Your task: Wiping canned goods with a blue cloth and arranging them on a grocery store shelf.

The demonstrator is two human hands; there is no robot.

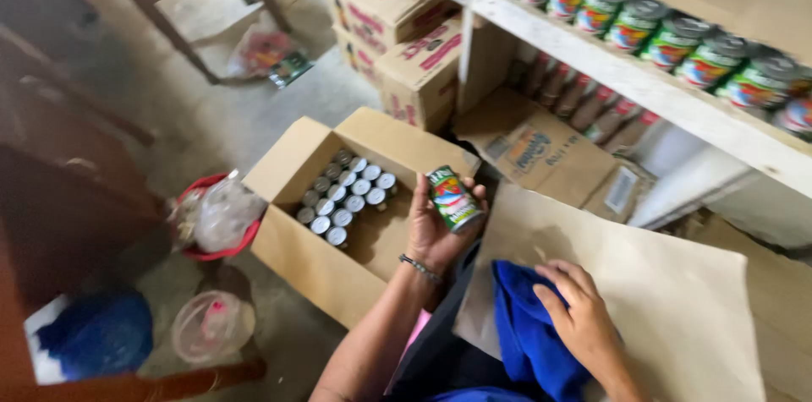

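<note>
At the left of the view, an open brown cardboard box [338, 224] stands on the concrete floor, partly filled with upright silver-topped tin cans [342, 195] set in rows toward its far side; the near part of the box is bare.

Just to the right of the box, the left hand [436, 229] is raised palm-up above the box's right edge. A short cylindrical tin can with a green, red and white label [453, 197] is held in it, gripped between the thumb on one side and the curled fingers [479, 196] on the other. The can lies against the upper palm and fingertips. Its long axis is tilted: the top end points up and to the left, the bottom end down and to the right, toward the fingers. The left hand is the only hand in contact with it.

Further right and lower, the right hand [579, 317] rests on a crumpled blue cloth [524, 334], fingers loosely curved over the fabric, well apart from the can. The cloth lies on a flattened sheet of brown cardboard [668, 309].

Above right, a white wooden shelf [643, 85] carries a row of similar labelled cans [677, 43].
</note>
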